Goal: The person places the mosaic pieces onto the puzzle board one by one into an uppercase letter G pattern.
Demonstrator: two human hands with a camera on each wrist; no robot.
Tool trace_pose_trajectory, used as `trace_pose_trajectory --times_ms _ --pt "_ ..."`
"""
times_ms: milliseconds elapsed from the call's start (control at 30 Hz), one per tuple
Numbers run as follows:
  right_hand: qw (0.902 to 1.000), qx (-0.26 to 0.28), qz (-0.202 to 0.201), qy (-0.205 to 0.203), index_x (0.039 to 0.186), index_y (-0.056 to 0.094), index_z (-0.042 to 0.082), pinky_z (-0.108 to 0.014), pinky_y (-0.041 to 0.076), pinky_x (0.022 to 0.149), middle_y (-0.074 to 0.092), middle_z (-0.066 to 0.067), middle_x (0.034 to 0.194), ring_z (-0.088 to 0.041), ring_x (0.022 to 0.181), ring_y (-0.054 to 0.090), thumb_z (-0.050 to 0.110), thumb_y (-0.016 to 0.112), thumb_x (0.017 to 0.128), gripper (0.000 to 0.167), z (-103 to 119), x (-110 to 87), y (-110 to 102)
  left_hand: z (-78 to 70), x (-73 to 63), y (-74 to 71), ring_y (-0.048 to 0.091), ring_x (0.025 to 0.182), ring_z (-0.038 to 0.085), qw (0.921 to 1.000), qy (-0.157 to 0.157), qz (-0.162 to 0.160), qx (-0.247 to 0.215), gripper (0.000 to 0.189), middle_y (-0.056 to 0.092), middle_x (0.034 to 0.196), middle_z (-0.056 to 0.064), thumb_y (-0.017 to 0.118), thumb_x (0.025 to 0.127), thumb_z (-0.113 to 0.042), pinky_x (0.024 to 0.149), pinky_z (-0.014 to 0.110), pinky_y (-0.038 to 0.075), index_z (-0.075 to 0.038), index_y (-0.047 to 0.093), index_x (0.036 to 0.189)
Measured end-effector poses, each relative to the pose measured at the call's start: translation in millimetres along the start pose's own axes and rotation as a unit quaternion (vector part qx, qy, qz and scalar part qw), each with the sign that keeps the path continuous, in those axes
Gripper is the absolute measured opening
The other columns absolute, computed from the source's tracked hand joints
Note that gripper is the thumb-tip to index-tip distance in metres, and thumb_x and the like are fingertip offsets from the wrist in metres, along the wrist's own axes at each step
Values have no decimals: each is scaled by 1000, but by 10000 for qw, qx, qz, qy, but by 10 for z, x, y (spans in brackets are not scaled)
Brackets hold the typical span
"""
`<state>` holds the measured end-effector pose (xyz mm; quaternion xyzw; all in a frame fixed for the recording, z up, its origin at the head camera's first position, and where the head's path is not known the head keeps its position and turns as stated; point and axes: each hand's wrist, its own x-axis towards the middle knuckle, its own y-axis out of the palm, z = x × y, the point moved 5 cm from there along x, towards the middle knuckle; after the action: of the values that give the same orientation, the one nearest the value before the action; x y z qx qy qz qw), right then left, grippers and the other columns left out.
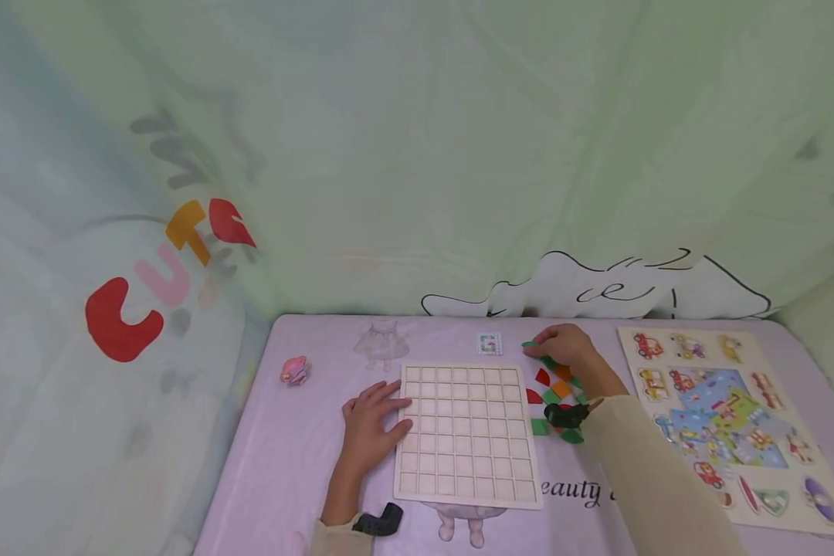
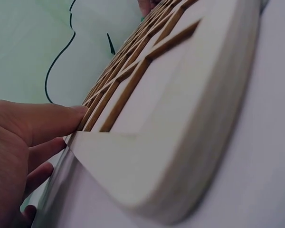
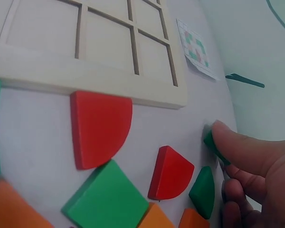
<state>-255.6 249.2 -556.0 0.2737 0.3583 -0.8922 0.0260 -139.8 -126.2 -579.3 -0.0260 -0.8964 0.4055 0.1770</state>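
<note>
A wooden grid board with square compartments lies flat on the table. My left hand rests on its left edge, fingers spread, thumb touching the frame in the left wrist view. Beyond the board's upper right corner, my right hand pinches a green block between thumb and fingers, close over the table. Beside the board's right edge lie loose blocks: red quarter-rounds, a green square block, orange blocks and further green ones. Part of this pile is hidden under my right wrist.
A small card with a coloured pattern lies behind the board. On the right is a wooden vehicle puzzle board. A small pink toy sits at the far left. A printed curtain hangs along the table's back edge.
</note>
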Motion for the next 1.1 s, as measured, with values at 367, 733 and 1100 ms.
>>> trace_pose_trajectory --times_ms 367,733,1100 --pt "9989 382 271 -2 112 66 6 -36 44 82 56 -17 116 -30 106 48 33 70 96 31 -72 -1 -10 -28 4 -26 55 134 33 9999 50 -116 -76 31 68 137 4 75 84 -15 99 62 29 -16 78 114" --pt "9984 472 313 -89 113 66 6 -35 44 82 56 -17 116 -29 106 49 31 68 98 30 -80 -16 -27 0 28 -40 54 131 34 9990 188 -336 244 32 71 128 1 76 80 -16 104 70 18 -20 79 112" --pt "9923 459 -264 -1124 113 64 9 -29 45 71 59 -10 99 -25 90 53 39 70 96 35 -141 -182 21 92 12 -23 54 130 31 9995 232 -118 183 31 71 129 -1 77 80 -18 101 64 22 -23 79 111"
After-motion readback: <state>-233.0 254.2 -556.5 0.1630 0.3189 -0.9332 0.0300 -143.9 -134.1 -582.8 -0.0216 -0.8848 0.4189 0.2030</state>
